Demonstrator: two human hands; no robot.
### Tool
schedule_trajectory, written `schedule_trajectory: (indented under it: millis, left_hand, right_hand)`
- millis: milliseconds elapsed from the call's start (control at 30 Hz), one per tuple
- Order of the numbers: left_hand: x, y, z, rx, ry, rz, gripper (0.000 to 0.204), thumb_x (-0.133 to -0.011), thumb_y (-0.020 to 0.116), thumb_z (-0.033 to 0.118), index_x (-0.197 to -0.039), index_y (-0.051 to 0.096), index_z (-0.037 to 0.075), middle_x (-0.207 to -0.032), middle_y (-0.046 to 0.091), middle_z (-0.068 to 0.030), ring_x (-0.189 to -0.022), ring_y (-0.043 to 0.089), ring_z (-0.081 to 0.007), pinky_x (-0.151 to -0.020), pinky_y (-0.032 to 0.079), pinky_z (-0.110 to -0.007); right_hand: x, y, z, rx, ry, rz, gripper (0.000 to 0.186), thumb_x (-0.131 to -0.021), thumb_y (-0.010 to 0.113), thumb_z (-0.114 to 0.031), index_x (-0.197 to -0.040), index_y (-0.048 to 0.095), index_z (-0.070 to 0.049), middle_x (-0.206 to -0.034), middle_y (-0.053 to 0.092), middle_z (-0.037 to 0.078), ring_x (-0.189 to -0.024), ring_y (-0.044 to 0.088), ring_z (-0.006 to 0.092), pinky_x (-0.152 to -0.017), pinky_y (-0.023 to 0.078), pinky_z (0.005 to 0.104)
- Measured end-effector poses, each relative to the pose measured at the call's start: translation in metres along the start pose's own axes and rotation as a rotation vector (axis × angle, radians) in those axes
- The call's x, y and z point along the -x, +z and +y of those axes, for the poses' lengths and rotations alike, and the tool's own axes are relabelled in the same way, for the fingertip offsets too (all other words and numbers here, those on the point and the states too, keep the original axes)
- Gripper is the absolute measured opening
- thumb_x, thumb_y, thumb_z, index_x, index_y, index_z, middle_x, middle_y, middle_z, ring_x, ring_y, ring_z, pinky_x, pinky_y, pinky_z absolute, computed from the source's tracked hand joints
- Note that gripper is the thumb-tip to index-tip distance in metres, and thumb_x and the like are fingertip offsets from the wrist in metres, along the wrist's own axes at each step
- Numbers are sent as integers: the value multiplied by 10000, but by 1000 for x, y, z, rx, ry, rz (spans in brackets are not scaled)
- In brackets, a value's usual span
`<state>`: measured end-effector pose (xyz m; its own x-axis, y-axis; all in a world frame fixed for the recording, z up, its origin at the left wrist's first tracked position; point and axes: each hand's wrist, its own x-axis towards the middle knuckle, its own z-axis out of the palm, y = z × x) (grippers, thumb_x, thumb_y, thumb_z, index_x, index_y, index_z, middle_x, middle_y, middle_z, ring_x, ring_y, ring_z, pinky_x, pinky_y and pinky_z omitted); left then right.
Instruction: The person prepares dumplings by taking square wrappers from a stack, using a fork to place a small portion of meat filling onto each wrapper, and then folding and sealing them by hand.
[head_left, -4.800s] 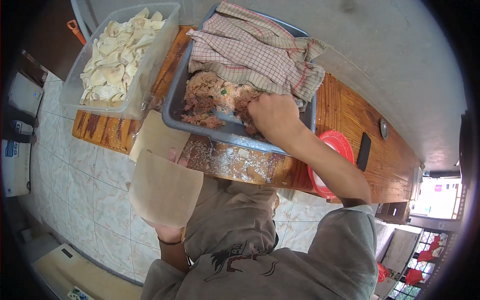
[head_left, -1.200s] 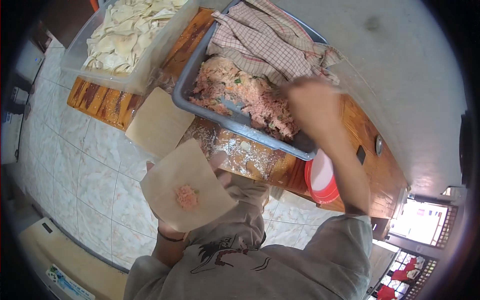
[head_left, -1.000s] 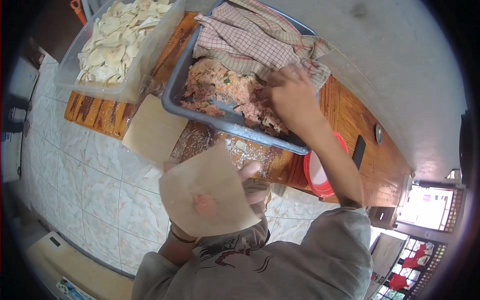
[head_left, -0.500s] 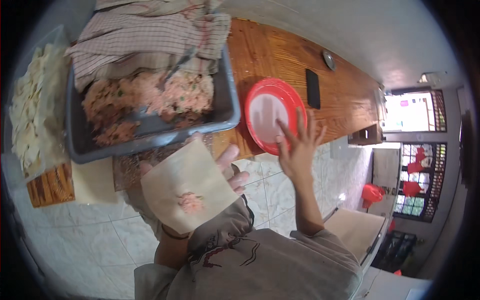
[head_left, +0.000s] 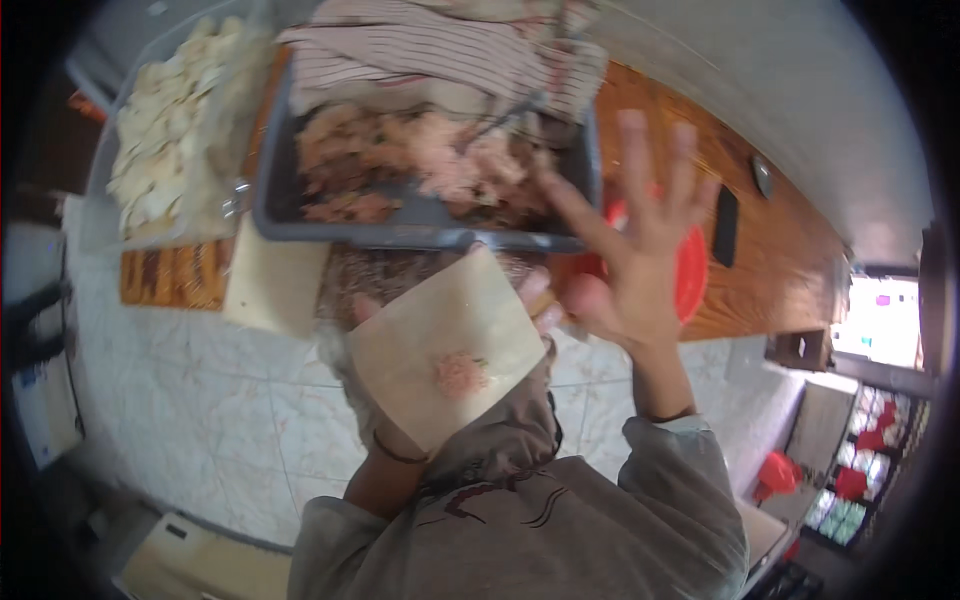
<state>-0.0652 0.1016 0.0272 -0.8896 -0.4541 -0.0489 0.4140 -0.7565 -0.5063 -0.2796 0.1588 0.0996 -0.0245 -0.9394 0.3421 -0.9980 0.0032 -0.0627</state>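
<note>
Just below the middle of the frame, the person's left hand (head_left: 536,288) holds a pale square wrapper (head_left: 405,335) from beneath, its fingers showing past 2 edges of the sheet; 1 small clump of pink filling (head_left: 461,375) sits on the wrapper, toward its lower right. The right hand (head_left: 648,255), right of center, is open with nothing in its grip, fingers spread, in front of a red bowl (head_left: 693,275); whether it touches the bowl, I cannot tell. At upper center, a gray tray (head_left: 420,237) contains a pink meat mixture (head_left: 465,165), with a checked cloth (head_left: 410,60) over its far part and a blurred gray utensil (head_left: 505,118) at the mixture. A clear container (head_left: 228,150) of pale folded pieces (head_left: 170,130) stands at upper left. Another pale sheet (head_left: 275,285) lies left of center, and a flat black object (head_left: 726,225) rests on the wooden table (head_left: 790,250) at right.
</note>
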Motion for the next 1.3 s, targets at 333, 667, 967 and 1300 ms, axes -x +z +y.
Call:
schedule_trajectory:
  millis: [333, 667, 967, 1300]
  left_hand:
    - [10, 12, -14, -323, 150, -72, 833, -929, 292, 708, -1418, 410, 44, -1395, 466, -140, -1273, 450, -305, -1092, 319, -456]
    - [-12, -8, -9, -201, 138, -244, 926, -898, 325, 737, -1527, 199, 69, -1557, 247, -116, -1337, 384, -261, -1138, 266, -441]
    - [-20, 45, -23, -274, 262, -177, 871, -915, 285, 703, -1548, 102, 134, -1588, 92, -214, -1457, 143, -382, -1177, 114, -554]
    - [-22, -3, -12, -866, 541, 0, 620, -938, 621, 232, -1433, 319, 13, -1315, 535, -157, -1131, 588, -234, -915, 521, -394]
  right_hand:
    - [-8, 24, -24, 65, -114, 161, 703, -888, 276, -731, -1160, 705, -245, -1549, 296, 176, -1450, 137, 430, -1104, -29, 641]
    - [-56, -6, -41, -940, 203, -43, 540, -767, 747, 0, -1276, 568, -24, -838, 673, 87, -762, 651, 152, -689, 501, 271]
    - [-15, -31, -75, -398, -764, -80, 255, -779, 655, -183, -1002, 690, -63, -918, 694, 82, -870, 685, 225, -754, 546, 327]
    - [-19, 2, -59, -730, 59, 245, 272, -742, 754, 51, -996, 657, 40, -952, 705, 137, -865, 690, 197, -787, 544, 295]
